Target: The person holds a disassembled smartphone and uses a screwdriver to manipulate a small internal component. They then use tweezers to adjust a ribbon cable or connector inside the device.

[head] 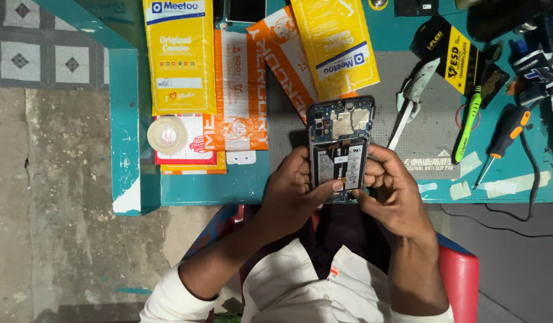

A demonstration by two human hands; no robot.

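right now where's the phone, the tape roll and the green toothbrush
phone (339,146): head view, on the battery in its open back
tape roll (167,134): head view, on the roll's clear ring
green toothbrush (468,122): head view, on the middle of its handle

Both hands grip an opened smartphone (339,146), back cover off, battery and board exposed. Left hand (294,194) wraps its left edge, thumb across the lower battery; right hand (393,194) clasps the right edge. Just beyond the right hand: metal tweezers (411,104) on a grey anti-slip mat (432,137), green tool (468,122), orange-black screwdriver (503,137) further right. Beyond the left hand: yellow and orange packets (180,54), tape roll (167,134), on the teal table (228,185).
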